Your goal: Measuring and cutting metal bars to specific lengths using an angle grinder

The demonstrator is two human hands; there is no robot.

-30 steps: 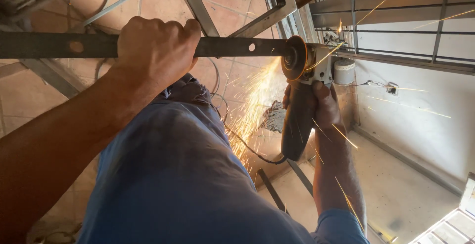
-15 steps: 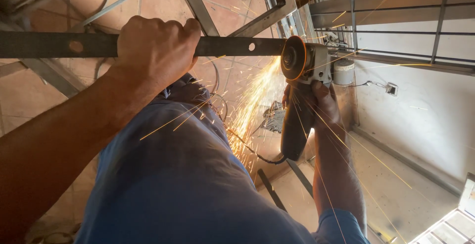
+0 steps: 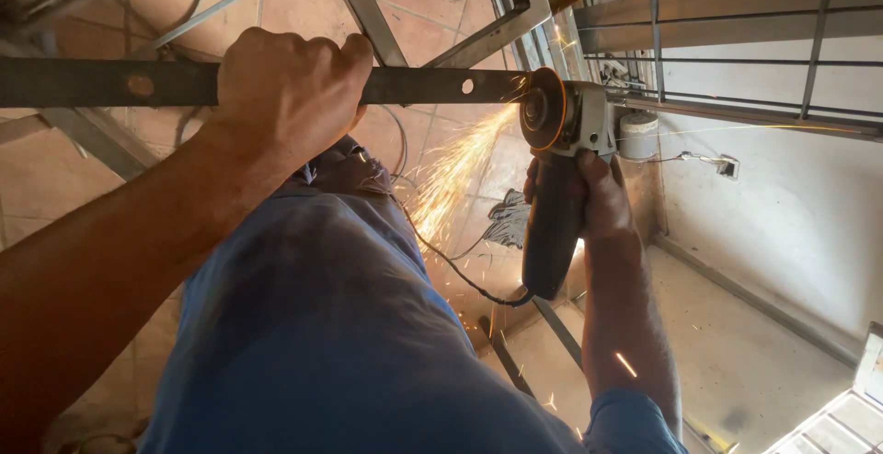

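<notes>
The left hand (image 3: 287,95) is clenched around a long, flat, dark steel bar (image 3: 101,82) with drilled holes, which runs across the upper left of the scene. The right hand (image 3: 593,198) grips the dark body of a grey angle grinder (image 3: 561,173), fingers wrapped tight. Its round disc (image 3: 535,109) meets the bar's right end, throwing orange sparks (image 3: 455,171) down and left over blue trousers (image 3: 322,325). A black cord (image 3: 455,265) trails from the grinder. Beyond, at right, a small white cylindrical tub (image 3: 638,134) stands near the white wall (image 3: 791,206).
</notes>
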